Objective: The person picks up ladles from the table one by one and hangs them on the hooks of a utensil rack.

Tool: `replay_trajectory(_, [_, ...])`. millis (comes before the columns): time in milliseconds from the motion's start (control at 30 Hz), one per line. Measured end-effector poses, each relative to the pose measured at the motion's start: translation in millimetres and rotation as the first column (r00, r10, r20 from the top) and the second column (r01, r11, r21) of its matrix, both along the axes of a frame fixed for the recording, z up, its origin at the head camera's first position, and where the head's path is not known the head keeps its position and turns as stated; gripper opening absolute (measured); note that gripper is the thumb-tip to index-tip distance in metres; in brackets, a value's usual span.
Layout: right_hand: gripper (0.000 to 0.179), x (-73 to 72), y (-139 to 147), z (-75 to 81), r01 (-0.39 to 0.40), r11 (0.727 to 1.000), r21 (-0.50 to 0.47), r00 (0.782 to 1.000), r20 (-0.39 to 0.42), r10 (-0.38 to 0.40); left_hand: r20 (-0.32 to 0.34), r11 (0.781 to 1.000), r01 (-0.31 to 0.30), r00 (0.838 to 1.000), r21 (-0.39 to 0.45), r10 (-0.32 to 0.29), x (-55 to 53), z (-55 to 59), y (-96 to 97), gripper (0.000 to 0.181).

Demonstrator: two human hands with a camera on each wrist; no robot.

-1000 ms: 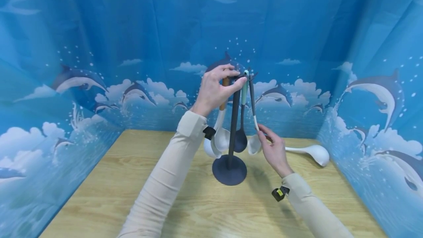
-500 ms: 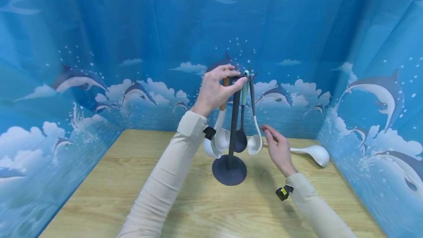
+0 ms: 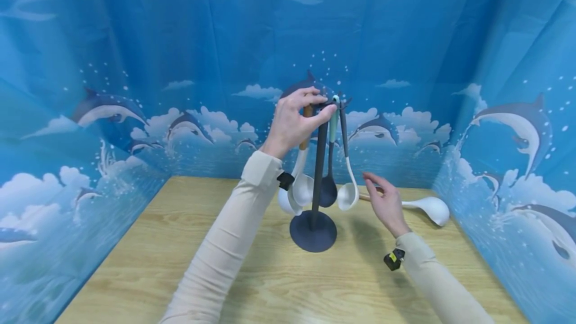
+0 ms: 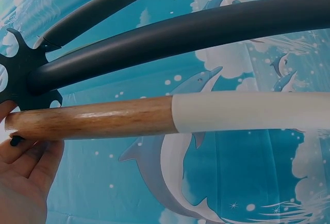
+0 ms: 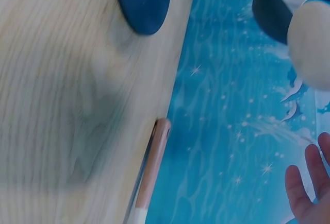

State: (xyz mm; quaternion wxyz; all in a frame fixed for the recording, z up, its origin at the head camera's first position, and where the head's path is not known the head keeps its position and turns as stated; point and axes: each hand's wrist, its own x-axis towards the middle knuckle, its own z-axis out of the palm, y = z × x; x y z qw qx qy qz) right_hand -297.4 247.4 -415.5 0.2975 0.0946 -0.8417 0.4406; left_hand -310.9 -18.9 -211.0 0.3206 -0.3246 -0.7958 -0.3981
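A dark utensil stand (image 3: 313,239) rises from a round base, with a hook disc at its top. My left hand (image 3: 292,121) holds the stand by this disc, thumb in front and fingers over it; in the left wrist view the fingers lie behind a wooden handle (image 4: 93,121). From the hooks hang a white ladle (image 3: 347,196) with a dark upper handle, a dark utensil (image 3: 329,192) with a mint grip, and white utensils (image 3: 302,190) on the left, partly hidden by the post. My right hand (image 3: 386,206) hovers right of the white ladle, fingers extended, holding nothing.
Another white ladle (image 3: 434,210) with a wooden handle (image 5: 153,165) lies along the back right of the wooden table (image 3: 279,289). Blue dolphin-print curtains (image 3: 252,29) enclose the back and both sides.
My right hand has let go of the hanging white ladle and drawn back to the right. The ladle's bowl now shows fully. My left hand stays on the stand's top.
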Motion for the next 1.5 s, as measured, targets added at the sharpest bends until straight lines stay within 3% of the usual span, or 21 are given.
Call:
replay_trajectory(333, [0.032,-7.5,21,-10.3,0.009,0.995,0.098,0.996,0.085,-0.018,0.012,1.000,-0.006,1.000,-0.005,0.006,1.1,0.5,0.6,0.037])
replay_trajectory(600, [0.035,-13.1,41,-17.3,0.030,0.974,0.225,0.976,0.203,-0.077,0.025,1.000,-0.007,1.000,-0.004,0.008,1.5,0.4,1.3,0.038])
replay_trajectory(933, [0.037,-21.9,67,-19.4,-0.013,0.900,0.436,0.923,0.352,-0.157,0.021,1.000,-0.013,1.000,-0.008,0.014,0.8,0.2,1.2,0.037])
replay_trajectory(1167, [0.040,-23.6,79,-20.7,-0.042,0.869,0.493,0.889,0.416,-0.194,0.019,1.000,0.002,1.000,-0.003,-0.002,0.3,-0.6,-0.5,0.038])
replay_trajectory(1400, [0.038,-27.0,90,-28.2,-0.029,0.815,0.578,0.900,0.371,-0.231,0.014,1.000,0.011,1.000,-0.020,-0.011,-0.4,-1.4,-2.3,0.036])
replay_trajectory(1500, [0.041,-29.2,95,-27.7,-0.038,0.788,0.614,0.894,0.374,-0.248,0.011,1.000,0.007,1.000,-0.030,-0.007,0.0,-0.6,-3.2,0.036])
